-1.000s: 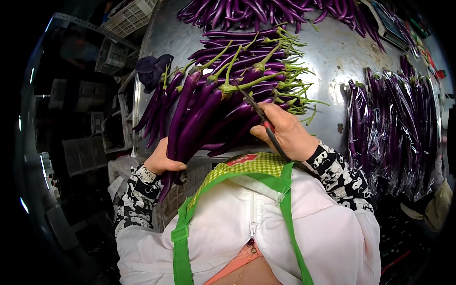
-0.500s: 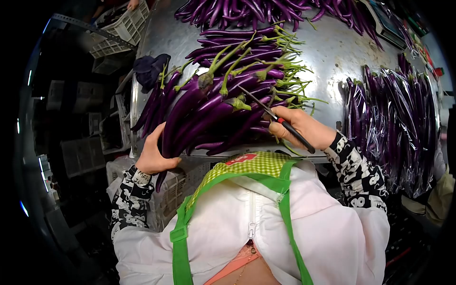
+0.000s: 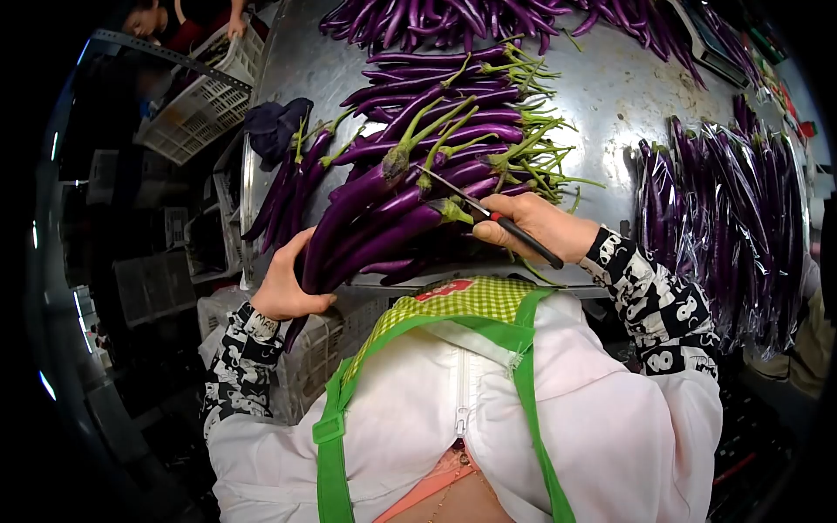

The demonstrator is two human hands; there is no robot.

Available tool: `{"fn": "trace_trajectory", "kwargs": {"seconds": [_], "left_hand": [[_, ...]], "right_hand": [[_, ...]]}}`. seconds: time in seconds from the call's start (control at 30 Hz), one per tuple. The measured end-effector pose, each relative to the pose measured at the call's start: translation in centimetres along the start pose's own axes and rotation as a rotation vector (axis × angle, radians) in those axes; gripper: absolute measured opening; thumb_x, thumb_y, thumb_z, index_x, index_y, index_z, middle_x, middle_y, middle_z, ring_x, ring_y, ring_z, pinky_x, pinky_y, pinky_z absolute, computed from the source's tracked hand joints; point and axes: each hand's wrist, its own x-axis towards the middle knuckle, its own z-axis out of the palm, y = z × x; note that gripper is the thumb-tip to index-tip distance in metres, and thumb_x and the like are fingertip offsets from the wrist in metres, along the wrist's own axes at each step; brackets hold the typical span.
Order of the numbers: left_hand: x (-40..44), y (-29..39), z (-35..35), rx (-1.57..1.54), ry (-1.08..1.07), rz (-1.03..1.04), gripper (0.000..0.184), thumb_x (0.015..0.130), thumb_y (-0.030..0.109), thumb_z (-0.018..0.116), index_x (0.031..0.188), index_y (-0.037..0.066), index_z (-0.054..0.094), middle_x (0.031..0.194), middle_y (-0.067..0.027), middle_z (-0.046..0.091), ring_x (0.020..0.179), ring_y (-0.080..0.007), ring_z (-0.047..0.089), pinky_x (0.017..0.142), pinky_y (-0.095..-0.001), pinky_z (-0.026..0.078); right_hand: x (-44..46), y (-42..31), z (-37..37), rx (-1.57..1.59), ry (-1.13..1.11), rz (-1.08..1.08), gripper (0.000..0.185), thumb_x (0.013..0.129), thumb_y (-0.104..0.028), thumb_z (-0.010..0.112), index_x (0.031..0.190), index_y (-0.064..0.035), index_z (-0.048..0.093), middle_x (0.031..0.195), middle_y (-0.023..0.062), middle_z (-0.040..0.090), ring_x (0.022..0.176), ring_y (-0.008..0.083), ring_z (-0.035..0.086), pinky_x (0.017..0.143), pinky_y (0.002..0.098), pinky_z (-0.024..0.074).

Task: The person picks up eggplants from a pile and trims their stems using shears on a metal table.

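Observation:
Several long purple eggplants (image 3: 349,205) are gathered in my left hand (image 3: 286,281), whose fingers wrap round their lower ends at the table's near edge. Their green stems point up and right. My right hand (image 3: 534,228) grips scissors (image 3: 523,237) with black and red handles. The blades reach left to the stem ends of the held eggplants. Behind the bunch lies a pile of eggplants (image 3: 453,91), stems to the right. More eggplants (image 3: 292,196) lie left of the bunch.
The metal table (image 3: 602,131) bears another eggplant heap (image 3: 445,22) at the back and plastic-wrapped eggplants (image 3: 719,227) at the right. A dark cloth (image 3: 277,131) lies on the left edge. At the upper left, a person (image 3: 187,17) holds a white crate (image 3: 200,109).
The scissors have moved left to the held stems, after drawing back to the right. One stem now looks shorter. My left hand has shifted slightly left. A person with a crate has come into view.

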Motion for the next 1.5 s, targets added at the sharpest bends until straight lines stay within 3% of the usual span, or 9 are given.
{"fn": "trace_trajectory", "kwargs": {"seconds": [0.27, 0.43, 0.93, 1.0, 1.03, 1.2, 1.3, 1.43, 1.5], "left_hand": [[0.3, -0.3, 0.0, 0.001, -0.009, 0.019, 0.086, 0.053, 0.014, 0.077, 0.132, -0.004, 0.046, 0.116, -0.0133, 0.061, 0.109, -0.0187, 0.058, 0.099, -0.03, 0.041], [0.4, -0.1, 0.0, 0.042, -0.037, 0.072, 0.087, 0.053, 0.013, 0.076, 0.133, -0.004, 0.046, 0.118, -0.0146, 0.06, 0.111, -0.0199, 0.058, 0.101, -0.0306, 0.04], [0.3, -0.4, -0.1, -0.071, -0.05, -0.031, 0.086, 0.054, 0.013, 0.077, 0.132, -0.003, 0.047, 0.117, -0.0117, 0.06, 0.108, -0.0171, 0.057, 0.099, -0.03, 0.041], [0.3, -0.5, -0.1, -0.07, -0.031, -0.021, 0.085, 0.054, 0.014, 0.077, 0.132, -0.003, 0.047, 0.117, -0.0112, 0.06, 0.108, -0.0167, 0.057, 0.098, -0.0298, 0.041], [0.3, -0.5, -0.1, -0.067, -0.016, -0.009, 0.085, 0.054, 0.014, 0.078, 0.132, -0.003, 0.047, 0.116, -0.0108, 0.06, 0.107, -0.0163, 0.056, 0.098, -0.0296, 0.041], [0.7, -0.1, 0.0, 0.004, -0.027, 0.016, 0.086, 0.054, 0.014, 0.078, 0.132, -0.003, 0.046, 0.116, -0.0112, 0.06, 0.108, -0.0168, 0.056, 0.098, -0.0298, 0.041], [0.8, 0.1, 0.0, 0.023, -0.043, 0.028, 0.087, 0.054, 0.014, 0.078, 0.133, -0.003, 0.046, 0.116, -0.0115, 0.06, 0.108, -0.0172, 0.057, 0.098, -0.0301, 0.041], [0.8, 0.5, 0.0, 0.003, -0.048, 0.022, 0.087, 0.053, 0.014, 0.077, 0.133, -0.003, 0.046, 0.117, -0.0126, 0.06, 0.109, -0.0182, 0.057, 0.099, -0.0311, 0.041], [0.8, 0.4, 0.1, 0.02, -0.036, 0.039, 0.088, 0.053, 0.014, 0.077, 0.133, -0.003, 0.046, 0.118, -0.0129, 0.06, 0.11, -0.0188, 0.057, 0.099, -0.0314, 0.041]], "right_hand": [[-0.8, 1.1, -0.3, -0.187, 0.14, -0.003, 0.043, 0.098, -0.042, 0.054, 0.088, 0.0005, 0.057, 0.057, 0.0094, 0.053, 0.05, 0.0265, 0.055, 0.053, 0.0377, 0.0442], [-0.1, -1.1, -2.7, -0.104, -0.086, 0.094, 0.062, 0.099, -0.057, 0.036, 0.086, 0.0018, 0.054, 0.069, 0.0105, 0.053, 0.06, 0.0157, 0.055, 0.055, 0.0318, 0.0466], [-1.3, -0.6, -1.1, -0.195, 0.059, 0.077, 0.04, 0.099, -0.039, 0.053, 0.085, -0.0014, 0.057, 0.059, 0.0051, 0.051, 0.053, 0.0154, 0.051, 0.051, 0.0324, 0.0429], [-2.1, -1.6, -1.5, -0.018, 0.005, 0.099, 0.039, 0.1, -0.04, 0.05, 0.089, -0.0029, 0.055, 0.067, 0.0046, 0.052, 0.06, 0.0123, 0.051, 0.055, 0.0304, 0.0438], [-2.2, -1.4, -1.6, 0.115, -0.109, 0.177, 0.038, 0.102, -0.035, 0.043, 0.117, -0.0021, 0.052, 0.075, 0.0023, 0.054, 0.063, 0.0123, 0.053, 0.057, 0.0285, 0.0446], [-1.6, -2.9, -1.4, 0.179, -0.124, 0.047, 0.042, 0.103, -0.04, 0.035, 0.112, -0.0024, 0.051, 0.078, 0.0015, 0.052, 0.065, 0.0086, 0.051, 0.06, 0.0254, 0.0443], [-0.9, -3.5, -1.2, 0.28, -0.134, 0.09, 0.038, 0.103, -0.041, 0.036, 0.092, -0.0061, 0.048, 0.071, -0.0009, 0.049, 0.06, 0.0079, 0.047, 0.056, 0.0243, 0.0414], [-1.0, -3.5, -0.8, 0.446, -0.127, 0.129, 0.035, 0.102, -0.039, 0.043, 0.092, -0.0063, 0.05, 0.066, -0.0042, 0.047, 0.055, 0.0059, 0.043, 0.049, 0.0233, 0.0368], [-1.1, -1.9, 0.1, -0.025, 0.09, -0.157, 0.028, 0.096, -0.029, 0.059, 0.09, -0.0028, 0.053, 0.064, 0.0068, 0.052, 0.053, 0.0222, 0.051, 0.048, 0.0339, 0.0402]]}}
